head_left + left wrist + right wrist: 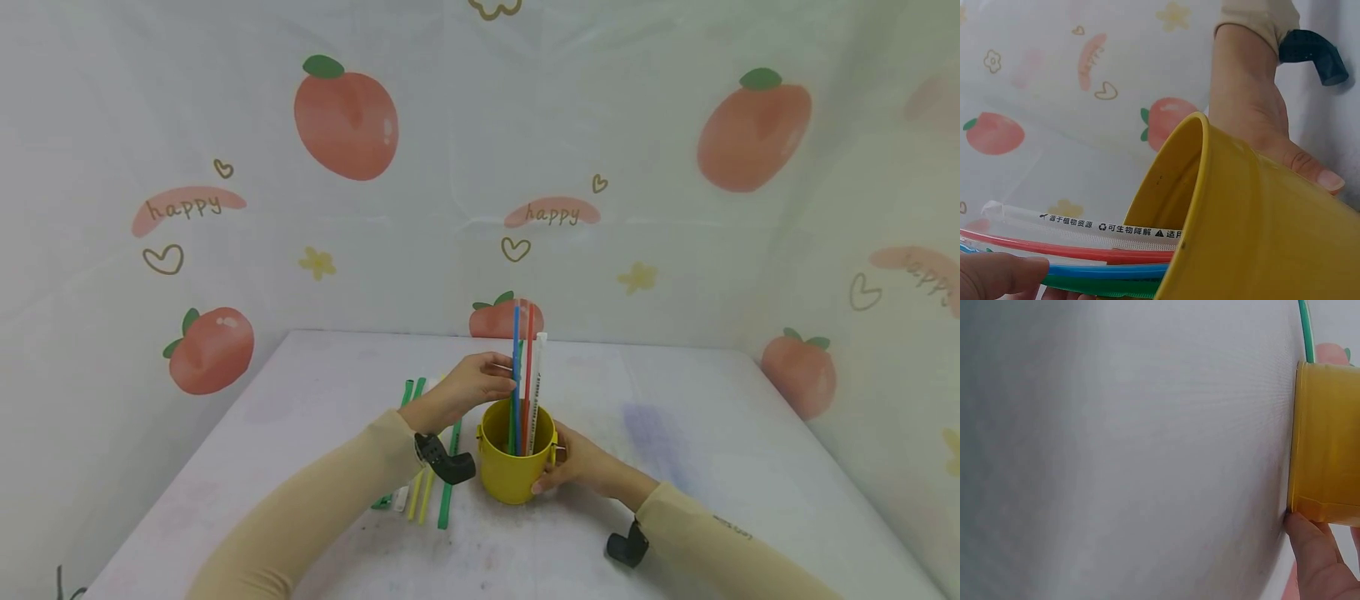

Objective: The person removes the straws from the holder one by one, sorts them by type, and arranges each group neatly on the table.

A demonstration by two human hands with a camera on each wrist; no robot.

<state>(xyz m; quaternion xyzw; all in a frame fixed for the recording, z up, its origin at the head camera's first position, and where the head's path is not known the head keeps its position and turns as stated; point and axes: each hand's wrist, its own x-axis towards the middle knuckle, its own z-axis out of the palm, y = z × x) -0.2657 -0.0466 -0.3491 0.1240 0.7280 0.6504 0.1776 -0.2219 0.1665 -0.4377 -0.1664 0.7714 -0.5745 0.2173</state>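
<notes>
A small yellow bucket (512, 479) stands upright on the table with several long drinking straws leaning up inside it. Among them are a blue straw (1110, 271), a red straw (1072, 249), a green straw (1104, 286) and one in a white printed wrapper (537, 392). My left hand (476, 383) is over the left rim, thumb and fingers pinching the straws at the blue and green side. On the bucket's right side, my right hand (577, 462) holds it low, fingers round the wall. Its thumb (1310, 165) lies along the outside.
Left of the bucket, more straws lie on the table: green straws (447, 492), yellow straws (425, 500) and a white one (402, 498), partly under my left forearm. A white curtain (435, 250) printed with peaches closes off the back and sides.
</notes>
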